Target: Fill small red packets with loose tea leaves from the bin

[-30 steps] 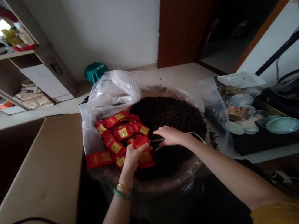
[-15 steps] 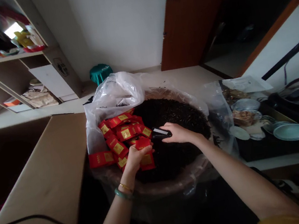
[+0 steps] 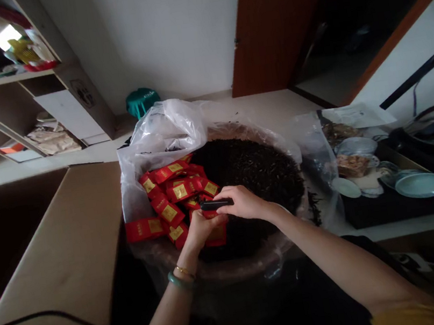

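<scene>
My left hand (image 3: 202, 225) is closed on a red packet (image 3: 216, 236), its thumb and fingers pinching the upper part. My right hand (image 3: 244, 202) grips a small slim black handheld tool (image 3: 215, 204), whose exact kind I cannot make out. The tool lies level across the top of the held packet, just above my left fingers; whether they touch is unclear. Beside my left hand lies a heap of red packets with gold squares (image 3: 178, 191). Dark, dry leaf-like pieces (image 3: 256, 165) fill the big round basket (image 3: 253, 270) under both hands.
Clear plastic sheeting (image 3: 178, 119) lines the basket and bunches up behind it. An open cardboard box (image 3: 68, 233) stands at the left. Dishes (image 3: 422, 183) and a bag of brown pieces (image 3: 351, 164) sit on the right. Behind are a shelf unit (image 3: 70, 108) and a brown door (image 3: 274, 29).
My right hand has moved left, bringing the black tool from beside the packet to over its top. My left hand keeps its hold on the packet. The view has shifted slightly.
</scene>
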Motion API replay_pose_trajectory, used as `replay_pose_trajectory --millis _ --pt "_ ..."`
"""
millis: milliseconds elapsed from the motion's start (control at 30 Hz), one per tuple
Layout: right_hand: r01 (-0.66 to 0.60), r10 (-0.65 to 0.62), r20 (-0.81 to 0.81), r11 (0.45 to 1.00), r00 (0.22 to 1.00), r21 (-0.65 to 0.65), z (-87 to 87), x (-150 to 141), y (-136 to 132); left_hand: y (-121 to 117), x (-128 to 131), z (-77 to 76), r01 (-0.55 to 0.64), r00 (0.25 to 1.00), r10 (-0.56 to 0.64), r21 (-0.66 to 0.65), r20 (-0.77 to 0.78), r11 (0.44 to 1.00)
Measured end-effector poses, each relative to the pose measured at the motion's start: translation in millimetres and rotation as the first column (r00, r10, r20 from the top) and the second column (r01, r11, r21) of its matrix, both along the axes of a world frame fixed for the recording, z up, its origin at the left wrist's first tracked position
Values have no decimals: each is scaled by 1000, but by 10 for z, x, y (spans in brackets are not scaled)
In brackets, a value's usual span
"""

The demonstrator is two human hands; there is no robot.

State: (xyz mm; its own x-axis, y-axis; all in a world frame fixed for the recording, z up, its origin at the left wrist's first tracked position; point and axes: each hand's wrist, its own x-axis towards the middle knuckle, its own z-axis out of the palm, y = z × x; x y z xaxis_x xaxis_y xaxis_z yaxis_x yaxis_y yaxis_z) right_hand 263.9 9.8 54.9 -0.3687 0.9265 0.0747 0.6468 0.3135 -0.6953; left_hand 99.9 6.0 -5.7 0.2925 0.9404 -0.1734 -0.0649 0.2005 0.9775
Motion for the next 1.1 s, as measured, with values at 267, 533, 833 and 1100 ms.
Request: replay_pose_trajectory --millis 267,533,833,1100 --pt "10 -11 22 998 1000 54 -50 -32 -6 -13 7 68 5 1000 -5 -25 17 1000" --pt "10 -11 17 998 1000 55 -59 -22 -9 -12 17 60 9 1000 -9 -19 13 1000" --pt "7 -11 49 998 999 68 -45 -36 -16 -18 15 63 7 1000 -7 -35 8 999" --pt "2 -6 46 998 999 67 -65 -17 -8 -3 24 25 -22 1000 22 -28 16 999"
